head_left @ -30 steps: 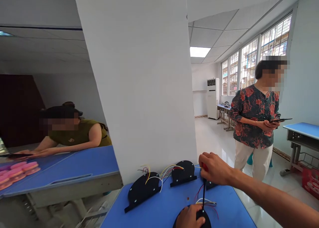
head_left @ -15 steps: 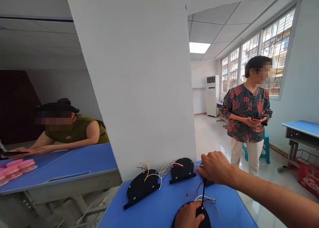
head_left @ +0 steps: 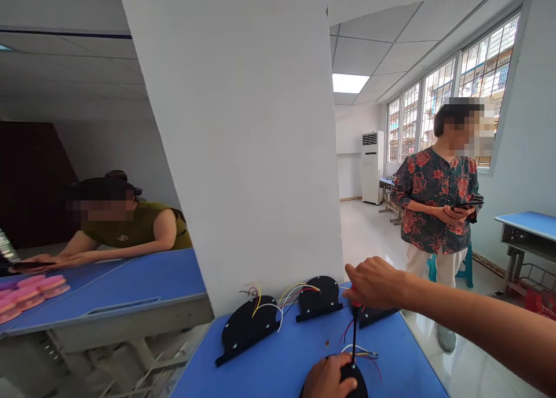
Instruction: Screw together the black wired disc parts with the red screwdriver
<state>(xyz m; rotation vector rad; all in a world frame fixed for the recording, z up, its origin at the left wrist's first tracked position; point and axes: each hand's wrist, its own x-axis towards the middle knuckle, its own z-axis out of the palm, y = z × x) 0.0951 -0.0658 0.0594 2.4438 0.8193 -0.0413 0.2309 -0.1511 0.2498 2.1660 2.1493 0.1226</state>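
My right hand (head_left: 377,283) is wrapped round the red handle of a screwdriver (head_left: 355,334). Its dark shaft points down, and the tip meets a screw near the upper edge of a black rounded housing (head_left: 358,380). On that housing lies my left hand (head_left: 326,378), gripping it with thumb and fingers either side of the screwdriver tip's near side. Thin white, red and yellow wires (head_left: 362,351) come out behind the housing. Its lower part is cut off by the frame's bottom edge.
Similar black half-round housings with wires stand on the blue desk (head_left: 278,369): one at left (head_left: 249,328), one at centre (head_left: 319,296), one partly behind my right hand (head_left: 377,314). A white pillar (head_left: 243,154) rises behind. One person (head_left: 438,201) stands at right; another (head_left: 130,230) leans on the left desk.
My right hand has turned slightly on the screwdriver, so more of the red handle shows. The left hand stays on the housing. The standing person has shifted a little to the right.
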